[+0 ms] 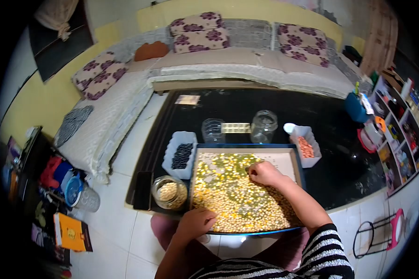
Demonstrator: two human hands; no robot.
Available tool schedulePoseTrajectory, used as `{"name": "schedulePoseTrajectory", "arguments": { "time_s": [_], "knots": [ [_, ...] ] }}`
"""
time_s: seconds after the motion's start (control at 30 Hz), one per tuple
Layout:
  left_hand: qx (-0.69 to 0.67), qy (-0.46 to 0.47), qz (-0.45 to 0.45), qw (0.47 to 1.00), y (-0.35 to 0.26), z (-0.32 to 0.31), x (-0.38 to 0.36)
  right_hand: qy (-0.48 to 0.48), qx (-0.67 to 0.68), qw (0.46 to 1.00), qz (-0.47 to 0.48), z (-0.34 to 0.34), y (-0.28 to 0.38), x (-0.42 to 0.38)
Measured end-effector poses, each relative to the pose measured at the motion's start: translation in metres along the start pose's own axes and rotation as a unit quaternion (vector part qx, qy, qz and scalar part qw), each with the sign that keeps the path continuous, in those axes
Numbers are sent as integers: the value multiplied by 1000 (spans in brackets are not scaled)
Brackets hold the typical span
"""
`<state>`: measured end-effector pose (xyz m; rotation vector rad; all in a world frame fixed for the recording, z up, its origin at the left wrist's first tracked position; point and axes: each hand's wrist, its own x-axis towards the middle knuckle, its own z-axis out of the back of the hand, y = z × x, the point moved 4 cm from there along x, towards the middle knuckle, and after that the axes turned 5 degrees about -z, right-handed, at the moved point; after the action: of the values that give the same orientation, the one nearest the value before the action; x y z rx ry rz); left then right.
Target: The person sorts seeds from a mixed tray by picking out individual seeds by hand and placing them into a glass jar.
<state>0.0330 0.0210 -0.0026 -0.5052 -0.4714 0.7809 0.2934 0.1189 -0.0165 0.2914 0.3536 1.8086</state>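
Note:
A shallow dark-rimmed tray [248, 148] spreads in front of me, filled with mixed pale beans, yellow corn-like kernels and small green grains [244, 195]. My right hand [264, 173] is over the tray's upper right part, fingertips pinched together; whatever they hold is too small to see. At the tray's front left corner rests my left hand [198, 223], its fingers curled at the rim and the beans; what is in them is hidden. Left of the tray stand a glass jar of pale beans [170, 192] and a white container of black beans [182, 156].
Behind the tray are a clear plastic cup [213, 130], an empty glass jar [264, 127] and a pale compartmented tray [236, 128]. To the right stands a container of reddish nuts or beans [306, 147]. A phone-like black object [143, 190] lies left. Shelves [398, 135] border the table.

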Motion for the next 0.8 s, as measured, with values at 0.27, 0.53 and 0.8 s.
{"name": "schedulePoseTrajectory", "arguments": {
  "time_s": [0.27,0.53,0.8],
  "knots": [
    [-17,17,18,1000,-3,2,1,-98,221,949,204,42,160,19],
    [7,17,13,1000,3,-4,0,-64,193,937,283,8,230,40],
    [-17,5,9,1000,1,-1,0,-85,188,975,87,16,91,2]
  ]
}}
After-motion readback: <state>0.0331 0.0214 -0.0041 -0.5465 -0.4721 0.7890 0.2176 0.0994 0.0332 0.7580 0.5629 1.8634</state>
